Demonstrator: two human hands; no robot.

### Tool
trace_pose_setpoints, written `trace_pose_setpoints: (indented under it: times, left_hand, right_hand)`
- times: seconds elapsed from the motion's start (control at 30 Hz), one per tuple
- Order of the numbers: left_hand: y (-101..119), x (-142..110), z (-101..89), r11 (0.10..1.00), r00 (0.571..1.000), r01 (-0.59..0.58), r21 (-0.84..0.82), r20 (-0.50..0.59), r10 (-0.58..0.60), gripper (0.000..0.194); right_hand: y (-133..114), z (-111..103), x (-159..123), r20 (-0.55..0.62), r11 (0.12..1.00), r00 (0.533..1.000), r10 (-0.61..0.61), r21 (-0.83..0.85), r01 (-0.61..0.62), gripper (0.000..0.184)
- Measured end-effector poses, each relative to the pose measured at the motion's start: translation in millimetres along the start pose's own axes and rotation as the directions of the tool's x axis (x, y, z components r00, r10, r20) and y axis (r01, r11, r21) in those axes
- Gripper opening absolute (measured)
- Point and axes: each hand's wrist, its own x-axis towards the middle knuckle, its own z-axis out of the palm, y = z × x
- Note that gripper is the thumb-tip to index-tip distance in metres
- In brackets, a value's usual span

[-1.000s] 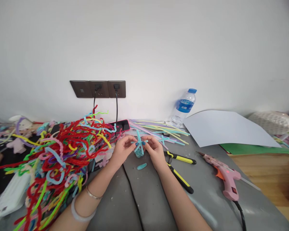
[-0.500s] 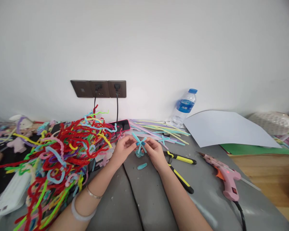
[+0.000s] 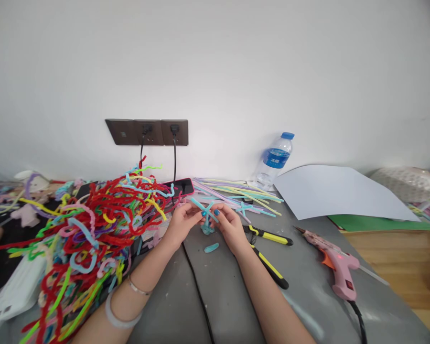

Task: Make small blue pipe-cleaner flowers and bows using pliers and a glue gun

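Between my hands is a light-blue pipe-cleaner star [image 3: 207,210], its arms crossing at the middle. My left hand [image 3: 182,222] pinches its left side with thumb and fingers. On the other side, my right hand [image 3: 229,224] grips an arm of the same star. Just below it, partly behind the star, are more blue pipe-cleaner bits [image 3: 208,230]. A short blue loop of pipe cleaner [image 3: 211,248] lies on the grey table [image 3: 222,296] nearer to me. Another blue star [image 3: 243,208] rests on the straight pipe cleaners [image 3: 236,191] behind my right hand.
To the left spreads a tangled heap of coloured pipe cleaners [image 3: 103,220]. Yellow-and-black pliers [image 3: 272,260] lie right of my right hand, then a pink glue gun [image 3: 338,267]. A bottle [image 3: 275,160] leans on the wall beside white paper [image 3: 344,191]. A phone [image 3: 181,186] lies behind.
The star has turned and shifted slightly left between my fingers. My right fingers have moved a little along its arm. Everything on the table stays where it was.
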Motion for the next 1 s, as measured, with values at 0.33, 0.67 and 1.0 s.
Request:
trace_pose_setpoints:
  times: [0.33, 0.67, 1.0]
  left_hand:
    - [-0.6, 0.5, -1.3, 0.997, 0.999, 0.033, -0.063, -0.031, -0.035, 0.029]
    - [-1.1, 0.4, -1.2, 0.999, 1.0, 0.028, -0.025, 0.011, -0.028, 0.03]
    - [-3.9, 0.2, -0.3, 0.999, 1.0, 0.016, -0.051, 0.021, -0.015, 0.03]
  right_hand:
    - [-4.3, 2.0, 0.7, -0.074, 0.997, 0.995, -0.061, -0.058, 0.056, 0.03]
    - [-5.0, 2.3, 0.6, -0.06, 0.988, 0.993, -0.106, -0.121, 0.098, 0.027]
    - [-3.4, 1.8, -0.5, 0.003, 0.988, 0.996, -0.094, -0.121, 0.093, 0.029]
